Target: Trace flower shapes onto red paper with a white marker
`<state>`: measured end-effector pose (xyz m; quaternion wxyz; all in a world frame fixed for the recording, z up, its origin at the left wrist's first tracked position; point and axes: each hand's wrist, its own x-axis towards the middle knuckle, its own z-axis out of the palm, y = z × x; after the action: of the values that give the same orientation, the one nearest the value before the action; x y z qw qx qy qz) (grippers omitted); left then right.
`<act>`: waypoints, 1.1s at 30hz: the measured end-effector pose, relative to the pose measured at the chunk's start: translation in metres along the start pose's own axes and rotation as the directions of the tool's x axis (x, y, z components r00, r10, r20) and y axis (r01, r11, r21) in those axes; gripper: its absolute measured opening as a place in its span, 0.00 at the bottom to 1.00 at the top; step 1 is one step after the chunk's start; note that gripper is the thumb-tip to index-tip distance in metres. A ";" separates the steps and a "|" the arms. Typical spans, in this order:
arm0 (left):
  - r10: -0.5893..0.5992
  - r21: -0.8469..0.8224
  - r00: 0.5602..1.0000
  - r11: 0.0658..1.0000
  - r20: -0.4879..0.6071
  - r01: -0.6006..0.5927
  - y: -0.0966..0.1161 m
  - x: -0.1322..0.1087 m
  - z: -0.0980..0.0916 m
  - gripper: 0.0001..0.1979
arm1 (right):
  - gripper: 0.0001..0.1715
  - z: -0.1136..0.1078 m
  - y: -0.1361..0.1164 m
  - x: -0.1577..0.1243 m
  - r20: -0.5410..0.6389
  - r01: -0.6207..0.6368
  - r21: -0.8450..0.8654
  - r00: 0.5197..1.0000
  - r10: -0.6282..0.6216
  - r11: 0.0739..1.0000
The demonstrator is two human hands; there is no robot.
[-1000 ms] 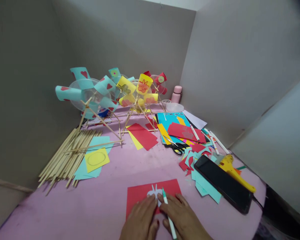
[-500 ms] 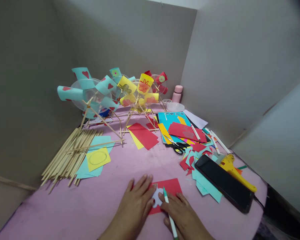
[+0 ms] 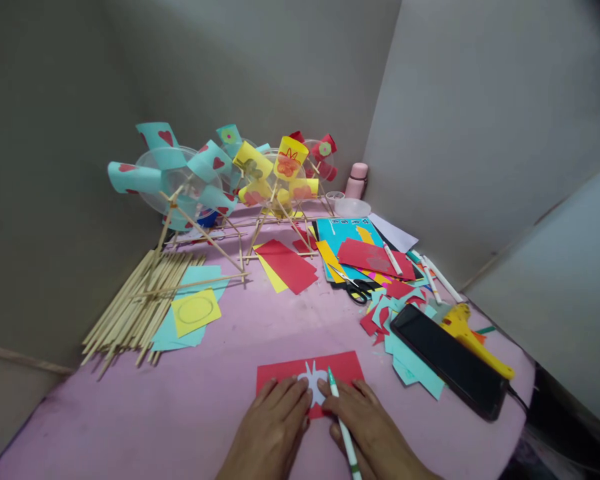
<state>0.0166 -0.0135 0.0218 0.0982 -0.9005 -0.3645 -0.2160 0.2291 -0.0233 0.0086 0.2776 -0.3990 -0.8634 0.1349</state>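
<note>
Pinching a pen (image 3: pixel 341 427), right fingers (image 3: pixel 341 399) meet flat left fingers (image 3: pixel 289 393).

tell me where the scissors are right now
In the head view the scissors lie on the pink table right of centre, at the near edge of the coloured paper stack, just beyond the black phone and the paper scraps.

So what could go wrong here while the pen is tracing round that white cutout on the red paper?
The left hand pins the white cutout only from one side, so it may slip under the pen in the right hand and blur the outline. The red paper lies loose on the pink table and could slide too.
</note>
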 end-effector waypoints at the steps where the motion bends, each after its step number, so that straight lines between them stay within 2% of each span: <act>1: 0.001 0.002 1.000 1.000 0.004 -0.001 0.000 0.000 0.000 0.13 | 0.19 -0.005 -0.001 0.000 -0.035 -0.026 0.054 0.999 0.028 0.998; 4: 0.036 0.040 0.999 0.999 0.010 -0.036 -0.001 0.001 0.001 0.13 | 0.16 -0.012 -0.001 0.001 -0.132 -0.098 0.181 0.984 0.123 0.979; 5: 0.053 0.061 0.999 0.997 0.010 -0.053 -0.001 0.001 0.001 0.13 | 0.15 -0.012 0.000 0.001 -0.147 -0.088 0.178 0.982 0.115 0.980; 8: 0.102 0.132 0.995 0.986 0.002 -0.102 -0.001 0.000 0.002 0.14 | 0.10 -0.002 0.005 0.001 -0.170 0.045 0.028 0.985 -0.040 0.999; 10: 0.118 0.171 0.993 0.979 -0.005 -0.115 -0.001 0.000 0.004 0.15 | 0.07 0.008 0.010 0.000 -0.147 0.096 -0.098 0.983 -0.109 0.991; 12: 0.122 0.197 0.992 0.974 -0.019 -0.116 0.000 0.000 0.006 0.17 | 0.08 0.015 0.014 -0.002 -0.066 0.103 -0.176 0.991 -0.116 0.979; 14: 0.120 0.206 0.992 0.972 -0.033 -0.111 0.001 0.000 0.008 0.17 | 0.11 0.019 0.017 -0.005 0.005 0.109 -0.212 0.994 -0.110 0.971; 19: 0.107 0.208 0.991 0.974 -0.079 -0.088 0.006 0.000 0.008 0.16 | 0.13 0.014 0.016 -0.006 0.048 0.099 -0.226 0.995 -0.091 0.969; 24: 0.097 0.254 0.993 0.964 -0.075 -0.075 0.009 -0.003 0.006 0.18 | 0.11 0.022 0.021 -0.006 0.016 0.160 -0.278 0.987 -0.162 0.947; 28: 0.075 0.284 0.993 0.958 -0.093 -0.046 0.012 -0.010 0.009 0.19 | 0.10 0.029 0.020 -0.006 -0.076 0.114 -0.293 0.987 -0.142 0.949; 30: 0.100 0.282 0.989 0.957 -0.108 -0.066 0.016 -0.013 0.012 0.19 | 0.10 0.025 0.017 -0.005 -0.117 0.106 -0.288 0.982 -0.145 0.952; 33: 0.128 0.274 0.984 0.958 -0.127 -0.089 0.021 -0.016 0.018 0.22 | 0.10 0.016 0.013 -0.002 -0.083 0.156 -0.269 0.979 -0.184 0.950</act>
<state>0.0264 -0.0328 -0.0018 0.2566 -0.8797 -0.3323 -0.2234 0.2291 -0.0167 -0.0111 0.2788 -0.3630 -0.8887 -0.0260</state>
